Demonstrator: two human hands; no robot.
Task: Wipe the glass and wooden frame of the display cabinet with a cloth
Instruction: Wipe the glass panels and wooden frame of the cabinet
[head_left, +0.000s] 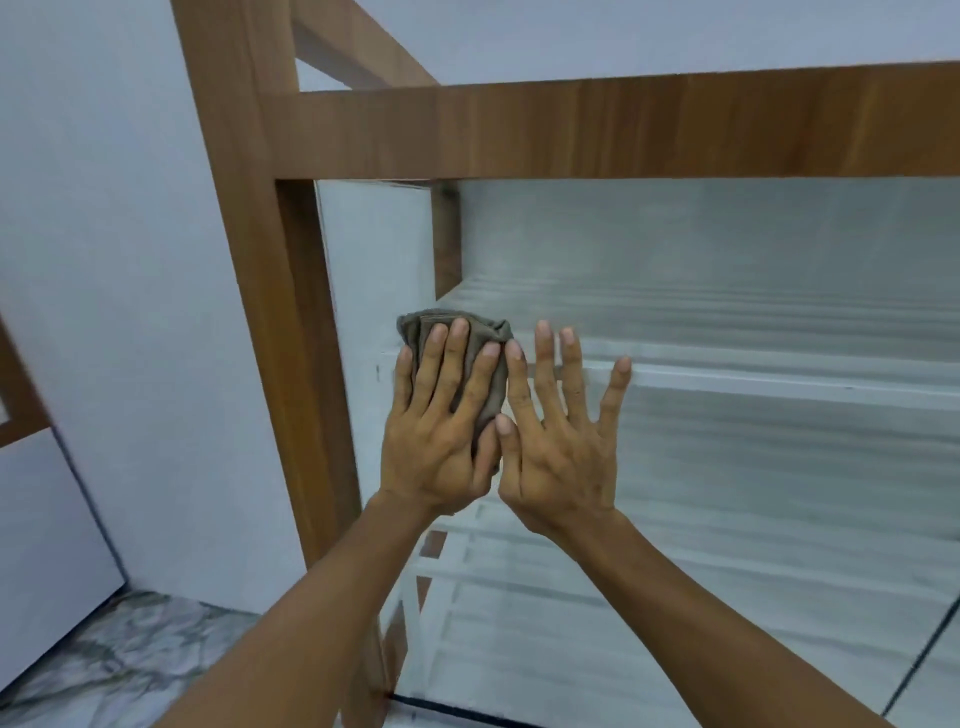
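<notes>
A display cabinet with a brown wooden frame (291, 322) and a large glass front (753, 467) fills the view. A bunched grey-brown cloth (483, 332) lies flat against the glass near its left edge, pinned under the spread fingers of my left hand (441, 421). My right hand (561, 441) rests palm-flat on the glass right beside it, fingers apart, its thumb touching the cloth's lower edge. A wide wooden top rail (623, 130) runs above both hands.
White shelves (779, 379) show behind the glass. A white wall (104, 260) stands to the left of the cabinet, and grey marbled floor (130, 654) lies at the lower left. Another wooden edge (15, 395) pokes in at the far left.
</notes>
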